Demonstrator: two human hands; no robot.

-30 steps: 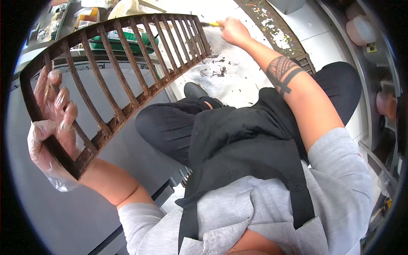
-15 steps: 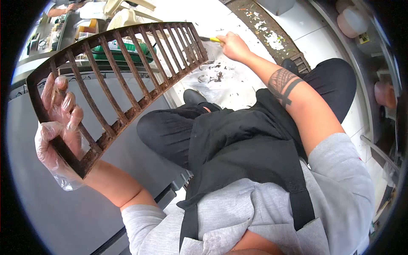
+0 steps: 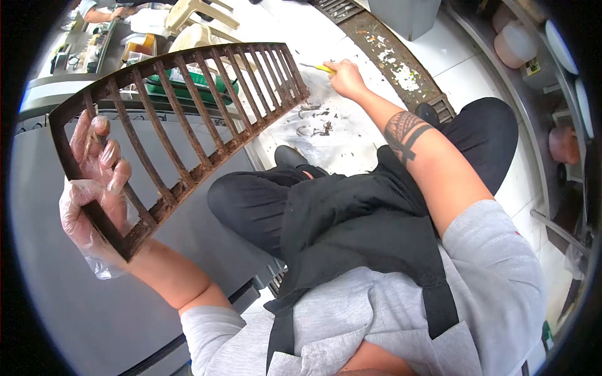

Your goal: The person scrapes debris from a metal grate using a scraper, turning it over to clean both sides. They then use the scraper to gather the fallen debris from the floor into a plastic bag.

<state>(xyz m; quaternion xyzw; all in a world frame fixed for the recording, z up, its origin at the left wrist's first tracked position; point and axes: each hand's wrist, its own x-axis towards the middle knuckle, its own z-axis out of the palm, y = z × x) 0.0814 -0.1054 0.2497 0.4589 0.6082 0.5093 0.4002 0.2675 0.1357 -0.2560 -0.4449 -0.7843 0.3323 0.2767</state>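
A rusty, curved metal grate [image 3: 182, 178] with many bars is held up at a tilt on the left. My left hand [image 3: 97, 175], in a clear plastic glove, grips its near end, with fingers wrapped round the frame. Beyond the grate's far end, my bare right hand [image 3: 345, 78] is closed around a tool with a yellow handle [image 3: 325, 69]. The thin tip of the tool points left toward the grate, with a gap between them. Dark flakes [image 3: 323, 128] lie on a clear plastic sheet [image 3: 291, 135] on the floor below.
A grey surface [image 3: 50, 250] lies under my left arm. Beige plastic chairs [image 3: 191, 37] and a green container [image 3: 216, 88] stand behind the grate. A floor drain channel [image 3: 376, 56] holds scraps. Metal shelving [image 3: 533, 125] runs along the right. Another person's hand [image 3: 100, 15] shows at the upper left.
The grate and my left hand appear slightly lower and farther right. My right hand and the tool have moved a little lower, and the tool tip is now apart from the grate's end.
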